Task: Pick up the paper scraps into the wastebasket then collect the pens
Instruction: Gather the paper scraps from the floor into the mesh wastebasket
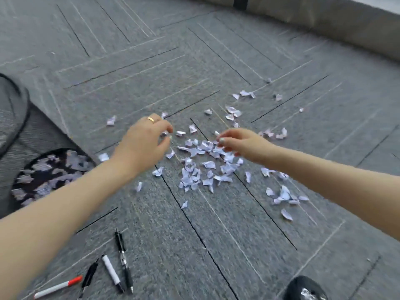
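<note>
Scrap-gathering step: left hand [145,139] pinches a scrap, right hand [240,144] curls over the paper scraps [201,167]; next, wastebasket [23,135] at nine o'clock.

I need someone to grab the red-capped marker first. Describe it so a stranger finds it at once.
Start at the row of pens on the grey carpet, near the bottom-left corner under the left forearm. The marker lies leftmost, white-barrelled and slanted. It alone has a red cap.
</note>
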`<action>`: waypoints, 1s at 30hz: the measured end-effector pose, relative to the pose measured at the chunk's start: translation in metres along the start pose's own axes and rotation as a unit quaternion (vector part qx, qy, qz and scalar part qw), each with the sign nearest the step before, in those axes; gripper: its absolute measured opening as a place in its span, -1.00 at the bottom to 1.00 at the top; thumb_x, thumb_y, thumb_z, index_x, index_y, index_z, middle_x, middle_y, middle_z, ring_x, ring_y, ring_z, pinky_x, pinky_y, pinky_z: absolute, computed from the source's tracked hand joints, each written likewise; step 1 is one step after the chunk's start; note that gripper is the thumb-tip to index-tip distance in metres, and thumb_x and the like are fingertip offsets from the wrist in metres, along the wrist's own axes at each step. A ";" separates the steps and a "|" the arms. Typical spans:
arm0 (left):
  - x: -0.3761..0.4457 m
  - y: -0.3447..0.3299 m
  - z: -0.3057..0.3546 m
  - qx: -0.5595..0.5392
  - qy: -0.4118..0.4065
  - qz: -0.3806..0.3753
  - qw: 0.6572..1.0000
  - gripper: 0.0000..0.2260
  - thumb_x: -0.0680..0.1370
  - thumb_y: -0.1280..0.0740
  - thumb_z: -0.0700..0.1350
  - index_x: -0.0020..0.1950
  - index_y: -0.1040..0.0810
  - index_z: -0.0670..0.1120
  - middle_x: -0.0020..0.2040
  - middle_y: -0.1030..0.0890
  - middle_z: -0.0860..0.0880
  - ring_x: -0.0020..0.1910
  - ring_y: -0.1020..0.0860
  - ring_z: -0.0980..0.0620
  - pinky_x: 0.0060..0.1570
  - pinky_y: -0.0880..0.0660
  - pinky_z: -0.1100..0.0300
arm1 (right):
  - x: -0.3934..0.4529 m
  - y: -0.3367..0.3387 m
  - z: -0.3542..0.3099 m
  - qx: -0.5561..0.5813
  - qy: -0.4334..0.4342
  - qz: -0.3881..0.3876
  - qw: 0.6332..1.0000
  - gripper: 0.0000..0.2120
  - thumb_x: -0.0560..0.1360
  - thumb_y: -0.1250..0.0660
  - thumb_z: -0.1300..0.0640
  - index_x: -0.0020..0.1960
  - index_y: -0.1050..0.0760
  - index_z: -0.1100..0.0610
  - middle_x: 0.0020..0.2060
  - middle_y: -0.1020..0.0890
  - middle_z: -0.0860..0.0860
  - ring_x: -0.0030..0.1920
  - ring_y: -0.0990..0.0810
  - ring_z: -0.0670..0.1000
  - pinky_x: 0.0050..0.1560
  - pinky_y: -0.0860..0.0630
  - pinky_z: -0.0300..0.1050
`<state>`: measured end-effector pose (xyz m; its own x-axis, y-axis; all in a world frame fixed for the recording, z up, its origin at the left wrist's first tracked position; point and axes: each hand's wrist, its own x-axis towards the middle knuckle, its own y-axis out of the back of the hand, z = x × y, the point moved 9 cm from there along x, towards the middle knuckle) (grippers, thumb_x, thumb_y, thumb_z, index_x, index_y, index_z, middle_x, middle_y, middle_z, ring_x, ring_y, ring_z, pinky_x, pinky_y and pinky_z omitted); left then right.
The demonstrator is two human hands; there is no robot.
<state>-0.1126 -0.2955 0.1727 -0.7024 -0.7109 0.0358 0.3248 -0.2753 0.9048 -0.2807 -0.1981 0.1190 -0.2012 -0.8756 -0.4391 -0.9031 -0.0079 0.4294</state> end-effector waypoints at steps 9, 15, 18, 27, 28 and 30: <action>-0.051 -0.212 0.060 0.034 0.090 -0.265 0.960 -0.47 0.57 -0.19 0.08 0.49 -0.10 0.05 0.53 -0.04 -0.11 0.49 -0.03 -0.14 0.43 -0.04 -0.13 | -0.103 0.060 0.240 -0.201 -0.136 0.279 0.929 -0.53 0.43 -0.35 -0.05 0.28 -0.40 0.10 0.29 -0.43 0.09 0.30 -0.38 0.11 0.29 -0.29 0.11; -0.023 -0.262 0.111 0.037 0.056 -0.266 0.962 -0.41 0.57 -0.17 0.11 0.52 0.04 0.08 0.55 0.10 -0.11 0.51 0.10 -0.16 0.43 0.01 -0.22 | -0.088 0.007 0.253 -0.295 -0.023 0.177 0.939 -0.29 0.38 -0.29 -0.26 0.42 -0.21 0.01 0.44 -0.21 0.08 0.44 -0.16 0.14 0.40 0.01 0.24; -0.004 -0.278 0.146 0.038 0.014 -0.256 0.966 -0.43 0.58 -0.17 0.07 0.52 0.03 0.08 0.55 0.12 -0.10 0.51 0.08 -0.16 0.42 0.01 -0.21 | -0.081 0.006 0.248 -0.314 0.019 0.205 0.927 -0.51 0.45 -0.14 -0.18 0.33 -0.29 -0.03 0.35 -0.37 0.06 0.37 -0.25 0.09 0.37 -0.13 0.19; 0.023 -0.319 0.190 0.131 -0.139 -0.211 0.959 -0.46 0.60 -0.13 0.06 0.52 -0.04 -0.06 0.52 -0.10 -0.16 0.45 -0.16 -0.18 0.36 -0.23 -0.01 | -0.068 0.070 0.254 -0.160 0.047 0.299 0.940 -0.77 0.57 -0.07 0.15 -0.02 -0.46 0.24 -0.18 -0.54 0.11 -0.24 -0.48 0.11 -0.19 -0.42 0.05; 0.022 -0.320 0.190 0.140 -0.142 -0.199 0.960 -0.45 0.59 -0.12 0.09 0.52 -0.05 -0.07 0.51 -0.14 -0.18 0.42 -0.21 -0.20 0.33 -0.26 -0.02 | -0.070 0.079 0.257 -0.105 0.028 0.317 0.942 -0.77 0.59 -0.06 0.15 0.00 -0.45 0.24 -0.19 -0.52 0.06 -0.26 -0.45 0.04 -0.22 -0.43 0.03; 0.022 -0.321 0.190 0.137 -0.136 -0.164 0.967 -0.42 0.57 -0.06 0.15 0.53 -0.04 -0.07 0.50 -0.16 -0.20 0.38 -0.27 -0.21 0.32 -0.31 -0.05 | -0.076 0.097 0.265 -0.022 -0.011 0.369 0.929 -0.80 0.61 -0.05 0.12 0.01 -0.41 0.19 -0.23 -0.46 -0.07 -0.30 -0.39 -0.09 -0.24 -0.39 -0.06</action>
<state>-0.3529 -0.1001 -0.0360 -0.8923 -0.4068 -0.1959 -0.0982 -0.2488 0.9636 -0.4540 -0.0046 -0.0151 -0.7676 -0.6403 -0.0275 -0.4998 0.5712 0.6511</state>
